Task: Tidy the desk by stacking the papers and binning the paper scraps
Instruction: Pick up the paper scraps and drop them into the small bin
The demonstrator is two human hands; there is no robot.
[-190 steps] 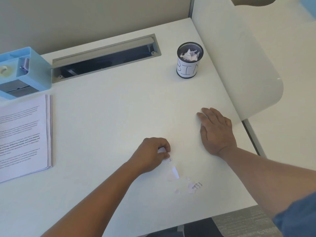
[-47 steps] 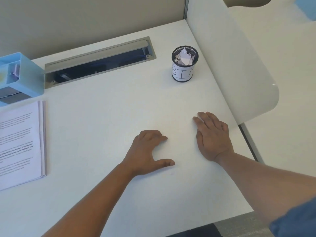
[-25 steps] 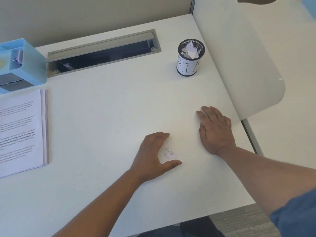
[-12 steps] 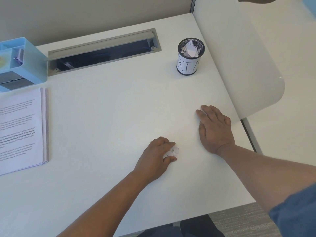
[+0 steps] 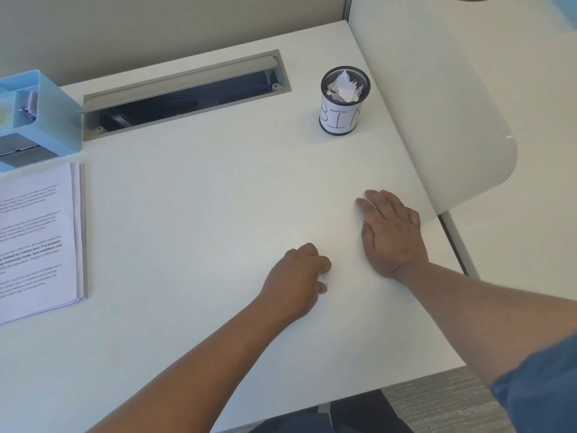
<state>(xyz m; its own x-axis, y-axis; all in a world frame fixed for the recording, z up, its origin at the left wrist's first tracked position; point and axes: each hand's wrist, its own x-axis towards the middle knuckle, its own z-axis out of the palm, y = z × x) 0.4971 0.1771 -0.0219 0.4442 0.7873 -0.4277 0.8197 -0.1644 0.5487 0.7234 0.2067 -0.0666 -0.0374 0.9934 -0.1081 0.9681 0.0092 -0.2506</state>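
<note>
My left hand [image 5: 298, 276] lies near the middle front of the white desk [image 5: 193, 201], its fingers curled round a small wad of paper scraps [image 5: 322, 277]; only a white sliver shows between fingers and thumb. My right hand [image 5: 390, 234] rests flat on the desk just to the right, fingers straight. A black mesh cup labelled BIN [image 5: 343, 101] stands at the back right, filled with white scraps. A neat stack of printed papers [image 5: 37, 242] lies at the left edge.
A light blue desk organiser [image 5: 34, 120] stands at the back left. A grey cable slot [image 5: 184, 92] with its lid open runs along the back. A white rounded divider panel [image 5: 437, 114] borders the desk on the right. Grey carpet shows below the front edge.
My left hand has closed further over the gathered scraps, so they are nearly hidden now. My right hand has stayed flat in place.
</note>
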